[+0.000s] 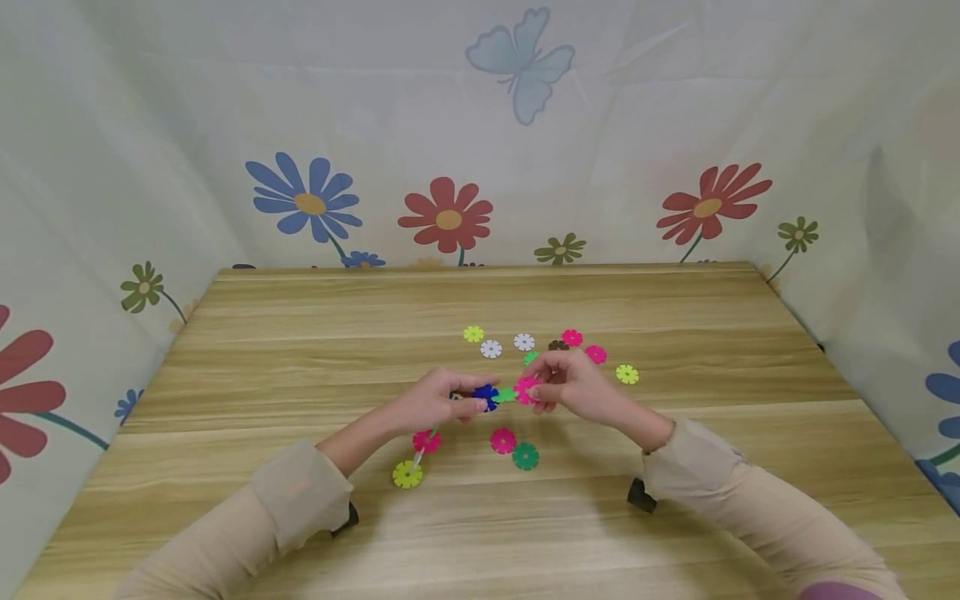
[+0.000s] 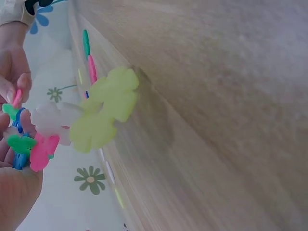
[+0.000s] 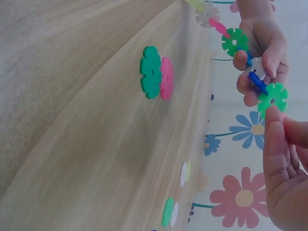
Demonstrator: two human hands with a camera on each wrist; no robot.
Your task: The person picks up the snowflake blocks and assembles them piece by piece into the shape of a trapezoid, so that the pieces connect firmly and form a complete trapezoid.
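Both hands work on a chain of notched plastic snowflake discs slotted together. My left hand (image 1: 427,404) pinches the chain at a blue disc (image 1: 487,397), with a white disc (image 3: 258,68) by its fingers. From that hand the chain's tail hangs through a green disc (image 3: 235,42) and a pink one (image 1: 427,442) to a yellow disc (image 1: 407,475). My right hand (image 1: 581,387) pinches a pink snowflake disc (image 1: 525,390) against the light green disc (image 1: 506,394) at the chain's other end. Fingers cover their joint, so I cannot tell how far they are slotted.
Below the hands, a loose pink disc (image 1: 503,441) and a dark green disc (image 1: 526,456) lie on the wooden table (image 1: 300,317). Beyond them are several more: yellow (image 1: 473,334), white (image 1: 524,342), brown (image 1: 558,345), pink (image 1: 596,355). A flowered cloth (image 1: 375,100) hangs behind.
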